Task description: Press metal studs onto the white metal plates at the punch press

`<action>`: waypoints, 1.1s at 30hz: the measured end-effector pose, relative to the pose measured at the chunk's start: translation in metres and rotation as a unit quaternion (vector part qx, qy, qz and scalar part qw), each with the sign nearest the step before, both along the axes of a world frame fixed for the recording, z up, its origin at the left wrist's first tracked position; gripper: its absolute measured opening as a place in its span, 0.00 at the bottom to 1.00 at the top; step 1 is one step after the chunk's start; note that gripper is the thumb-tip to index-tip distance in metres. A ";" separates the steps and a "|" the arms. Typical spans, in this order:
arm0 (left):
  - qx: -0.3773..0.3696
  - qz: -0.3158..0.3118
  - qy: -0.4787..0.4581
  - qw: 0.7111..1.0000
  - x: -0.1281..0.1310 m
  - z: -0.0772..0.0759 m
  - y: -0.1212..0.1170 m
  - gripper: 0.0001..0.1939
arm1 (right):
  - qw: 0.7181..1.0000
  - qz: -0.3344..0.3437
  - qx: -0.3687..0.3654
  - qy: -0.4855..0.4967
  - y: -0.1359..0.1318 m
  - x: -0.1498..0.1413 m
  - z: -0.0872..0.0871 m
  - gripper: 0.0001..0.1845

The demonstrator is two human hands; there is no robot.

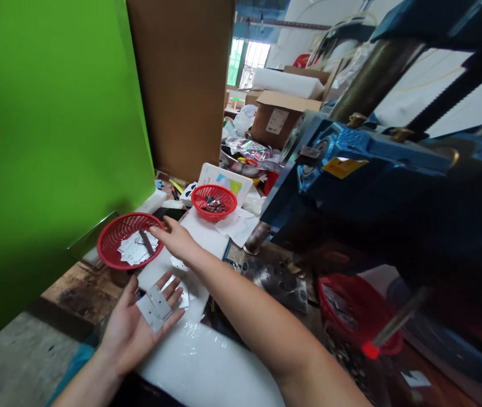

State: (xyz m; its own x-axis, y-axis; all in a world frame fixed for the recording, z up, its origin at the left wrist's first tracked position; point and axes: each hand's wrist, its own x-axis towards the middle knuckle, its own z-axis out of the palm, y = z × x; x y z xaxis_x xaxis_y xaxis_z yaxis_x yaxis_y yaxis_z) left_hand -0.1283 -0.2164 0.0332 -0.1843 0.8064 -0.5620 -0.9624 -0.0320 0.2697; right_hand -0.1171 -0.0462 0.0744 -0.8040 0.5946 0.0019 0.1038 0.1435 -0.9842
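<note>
White padding (219, 370) lies beside the red mesh basket (107, 254), near which tilting the open left hand (133, 336) could spill its dotted white plates (155, 308); the right hand's (179, 242) grip, beside it, is unclear.

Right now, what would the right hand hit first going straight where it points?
Probably the leftmost red basket, or the white plates inside: the right hand overlaps the basket's rim in view, so depth is unclear.

Left of centre, the right hand (178, 239) is over the edge of a red basket (109, 244); below, the upturned left hand (134, 326) carries flat white pieces (155, 309). Blue machinery (361, 141) fills the upper right.
</note>
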 end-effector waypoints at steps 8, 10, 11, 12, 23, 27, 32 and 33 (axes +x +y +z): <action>0.129 -0.044 -0.047 0.990 0.017 -0.004 0.028 0.35 | 0.954 0.024 0.285 -0.092 -0.051 0.144 0.003 0.09; 0.142 -0.081 -0.049 0.985 0.027 -0.004 0.038 0.36 | 0.941 0.012 0.310 -0.138 -0.065 0.163 -0.001 0.11; 0.144 -0.096 -0.050 0.984 0.033 -0.003 0.043 0.37 | 0.935 0.002 0.316 -0.162 -0.070 0.168 -0.002 0.14; 0.143 -0.107 -0.051 0.983 0.038 -0.002 0.047 0.38 | 0.930 -0.006 0.319 -0.184 -0.073 0.172 -0.004 0.16; 0.030 -0.131 -0.019 0.991 0.064 0.005 0.059 0.36 | 0.966 -0.147 -0.182 -0.111 -0.045 0.193 -0.037 0.15; 0.000 -0.181 0.036 0.983 0.067 0.005 0.049 0.27 | 0.973 -0.103 -0.169 -0.116 -0.048 0.209 -0.033 0.16; -0.057 -0.329 0.148 0.931 0.082 0.000 0.027 0.21 | 0.985 -0.008 0.024 -0.171 -0.056 0.234 -0.016 0.16; -0.059 -0.353 0.167 0.919 0.085 -0.003 0.024 0.20 | 0.982 -0.027 0.054 -0.179 -0.054 0.235 -0.014 0.16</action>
State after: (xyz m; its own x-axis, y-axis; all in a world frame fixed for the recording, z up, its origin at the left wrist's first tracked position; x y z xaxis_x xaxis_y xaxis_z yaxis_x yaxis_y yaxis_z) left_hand -0.0435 -0.1923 0.0301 0.1837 0.7278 -0.6607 -0.5948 0.6174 0.5147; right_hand 0.1176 -0.1004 0.0603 -0.7323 0.6476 -0.2106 0.4512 0.2297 -0.8624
